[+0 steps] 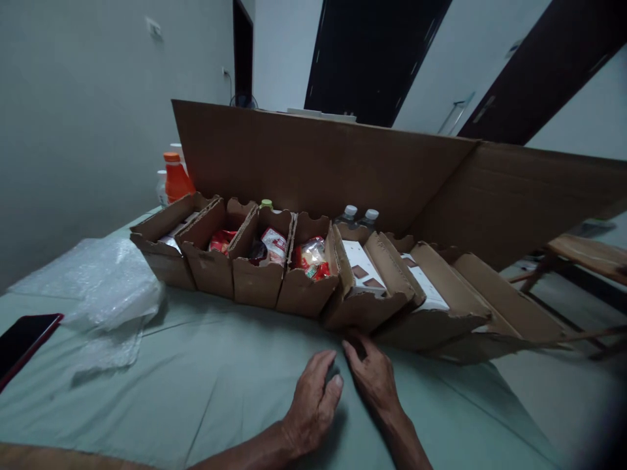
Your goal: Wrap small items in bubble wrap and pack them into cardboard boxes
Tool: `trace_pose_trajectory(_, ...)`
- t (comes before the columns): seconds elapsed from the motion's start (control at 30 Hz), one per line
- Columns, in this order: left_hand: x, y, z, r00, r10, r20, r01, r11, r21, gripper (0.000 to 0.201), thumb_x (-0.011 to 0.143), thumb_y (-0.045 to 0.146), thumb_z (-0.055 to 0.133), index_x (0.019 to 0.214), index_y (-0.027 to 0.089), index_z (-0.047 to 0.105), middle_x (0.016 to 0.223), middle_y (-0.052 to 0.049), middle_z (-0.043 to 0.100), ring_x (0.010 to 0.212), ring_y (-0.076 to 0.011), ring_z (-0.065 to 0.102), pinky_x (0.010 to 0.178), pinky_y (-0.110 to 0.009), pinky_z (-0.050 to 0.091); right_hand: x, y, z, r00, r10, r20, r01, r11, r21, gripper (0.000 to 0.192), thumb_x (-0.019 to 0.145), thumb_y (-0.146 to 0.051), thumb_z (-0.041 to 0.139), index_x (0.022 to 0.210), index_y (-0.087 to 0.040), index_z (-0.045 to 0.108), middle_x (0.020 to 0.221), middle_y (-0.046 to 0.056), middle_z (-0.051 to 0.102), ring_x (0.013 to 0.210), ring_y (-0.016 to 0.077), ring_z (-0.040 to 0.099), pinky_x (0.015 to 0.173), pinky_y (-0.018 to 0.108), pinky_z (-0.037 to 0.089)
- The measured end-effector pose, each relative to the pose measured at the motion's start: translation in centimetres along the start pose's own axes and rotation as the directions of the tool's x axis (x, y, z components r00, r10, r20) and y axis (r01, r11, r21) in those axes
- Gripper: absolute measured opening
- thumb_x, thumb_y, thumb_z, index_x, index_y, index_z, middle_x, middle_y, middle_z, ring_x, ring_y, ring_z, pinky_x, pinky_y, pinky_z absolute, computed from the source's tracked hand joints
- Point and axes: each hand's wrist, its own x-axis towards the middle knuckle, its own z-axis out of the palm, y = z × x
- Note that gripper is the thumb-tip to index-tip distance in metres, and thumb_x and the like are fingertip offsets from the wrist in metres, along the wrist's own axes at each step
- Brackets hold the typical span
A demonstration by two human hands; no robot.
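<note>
My left hand (313,406) hovers low over the green cloth, thumb apart from the loosely curved fingers, holding nothing. Beside it, my right hand (373,373) rests near the front of a cardboard bin (350,316), thumb and fingers apart; some fingertips are hard to see against the bin's lower edge. In that bin stands a white box with brown squares (361,264). The bin to its right holds a similar white box (425,282). To its left, another bin (304,300) contains red and clear packets (313,256).
More bins (161,264) continue the row, with a red packet (222,240) in one. Bubble wrap (108,287) and a phone (24,339) lie left on the green cloth (206,385). Behind stand a tall cardboard panel (304,160), an orange bottle (177,179) and clear bottles (349,214).
</note>
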Motion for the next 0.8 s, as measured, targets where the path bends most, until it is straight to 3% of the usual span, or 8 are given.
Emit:
trace_pose_trajectory(0.13,0.1,0.1,0.1,0.999,0.047,-0.021,-0.047,0.999,-0.001,0.05,0.1,0.04,0.04,0.14,0.014,0.054,0.142,-0.015,0.056,0.132,-0.0276,0.052,0.118,-0.044,0.037,-0.3,-1.9,-1.7,0.999,-0.033,-0.018,0.034,0.996,0.087,0.039,0.089,-0.051,0.05,0.099,-0.021,0.073,0.098,0.009,0.078,0.085,0.0241,0.073,0.08,0.034,0.057)
trace_pose_trajectory(0.27,0.2,0.3,0.1,0.997,0.068,-0.042,-0.068,0.998,-0.016,0.046,0.099,0.037,0.041,0.137,0.014,0.055,0.137,-0.016,0.059,0.127,-0.028,0.054,0.114,-0.043,0.04,1.3,-7.4,-3.0,0.982,-0.167,-0.088,0.179,0.972,0.154,0.039,0.093,-0.043,0.05,0.121,-0.021,0.067,0.097,0.006,0.076,0.084,0.0198,0.072,0.081,0.029,0.054)
trace_pose_trajectory(0.33,0.3,0.3,0.1,0.997,0.068,-0.04,-0.069,0.997,-0.032,0.042,0.097,0.033,0.044,0.134,0.016,0.056,0.133,-0.014,0.06,0.123,-0.0282,0.055,0.112,-0.043,0.042,3.1,-10.4,-2.9,0.972,-0.232,-0.05,0.236,0.965,0.112,0.045,0.095,-0.035,0.047,0.137,-0.021,0.057,0.094,0.004,0.075,0.08,0.0181,0.071,0.077,0.027,0.052)
trace_pose_trajectory(0.4,0.5,0.4,0.2,0.997,0.064,-0.038,-0.066,0.996,-0.052,0.04,0.094,0.027,0.045,0.13,0.018,0.058,0.129,-0.013,0.062,0.12,-0.028,0.056,0.111,-0.042,0.042,5.0,-12.8,-2.3,0.969,-0.243,0.044,0.244,0.969,-0.033,0.051,0.094,-0.028,0.047,0.144,-0.023,0.05,0.09,0.003,0.075,0.078,0.0196,0.071,0.072,0.027,0.048)
trace_pose_trajectory(0.47,0.8,0.5,0.3,0.998,0.051,-0.048,-0.054,0.996,-0.071,0.038,0.089,0.023,0.047,0.124,0.018,0.061,0.124,-0.012,0.064,0.116,-0.0276,0.058,0.108,-0.042,0.044,6.6,-14.4,-1.6,0.972,-0.205,0.118,0.224,0.956,-0.189,0.048,0.092,-0.023,0.048,0.139,-0.023,0.056,0.085,0.005,0.076,0.076,0.0225,0.07,0.066,0.028,0.044)
trace_pose_trajectory(0.57,0.6,0.9,-0.1,0.992,-0.011,-0.125,-0.005,0.992,-0.125,0.038,0.084,0.02,0.049,0.119,0.017,0.062,0.12,-0.013,0.064,0.114,-0.0267,0.059,0.104,-0.04,0.047,7.1,-15.4,-1.2,0.978,-0.176,0.115,0.201,0.942,-0.268,0.031,0.09,-0.018,0.048,0.112,-0.02,0.07,0.076,0.008,0.074,0.072,0.0239,0.069,0.061,0.028,0.038)
trace_pose_trajectory(0.67,-1.0,1.4,-1.6,0.957,-0.101,-0.272,0.042,0.976,-0.214,0.044,0.084,0.023,0.052,0.126,0.016,0.056,0.131,-0.014,0.06,0.124,-0.027,0.055,0.108,-0.039,0.042,5.0,-15.1,-2.1,0.973,-0.214,0.084,0.228,0.943,-0.243,0.02,0.091,-0.021,0.049,0.089,-0.021,0.069,0.076,0.007,0.072,0.07,0.0211,0.067,0.061,0.026,0.036)
trace_pose_trajectory(0.8,-4.9,1.5,-5.0,0.897,-0.203,-0.393,0.086,0.952,-0.293,0.049,0.084,0.03,0.055,0.132,0.017,0.052,0.137,-0.015,0.058,0.127,-0.0284,0.054,0.109,-0.042,0.041,0.4,-14.4,-4.1,0.962,-0.269,0.038,0.272,0.945,-0.181,0.03,0.098,-0.031,0.04,0.081,-0.022,0.063,0.079,0.004,0.071,0.073,0.0182,0.066,0.067,0.025,0.04)
